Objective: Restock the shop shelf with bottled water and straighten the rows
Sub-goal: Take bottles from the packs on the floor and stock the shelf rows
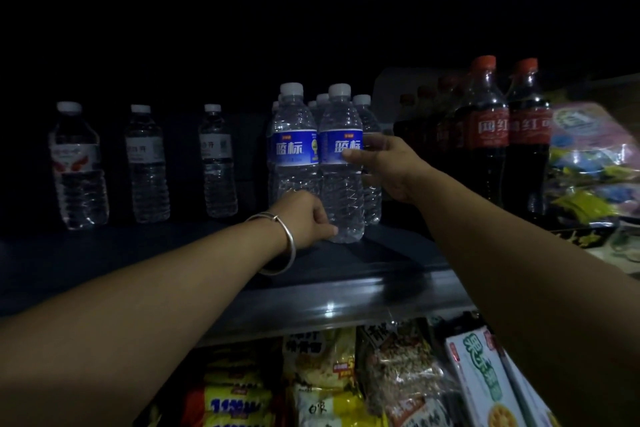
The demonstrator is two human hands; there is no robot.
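**Asker:** Dim shop, by the sound of it. What sits on the shelf point(346, 274)?

**Describer:** Dark shelving, barely lit. A cluster of blue-label water bottles stands in the middle. The front right bottle point(341, 163) is the one being handled, with a second blue-label bottle point(294, 146) touching it on its left and more caps showing behind. Off to the left, three other water bottles point(147, 163) stand well apart from each other. To the right are dark cola bottles point(485, 135) with red caps.

**Asker:** And the hands?

**Describer:** Both are on the front right bottle. The right hand point(384, 166) grips it at label height, thumb across the front and fingers curled round its far side. The left hand point(308, 218), with a silver bangle point(284, 243) on the wrist, has its fingers curled against the bottle's base, steadying or nudging it.

**Asker:** Which step is this?

**Describer:** It looks like seating this bottle in the front row and squaring it with its neighbour.

**Asker:** What comes next?

**Describer:** Probably a small twist so both labels face forward, then letting go gently, since the bottles stand close enough to knock over. The spaced-out bottles on the left seem to need closing up.
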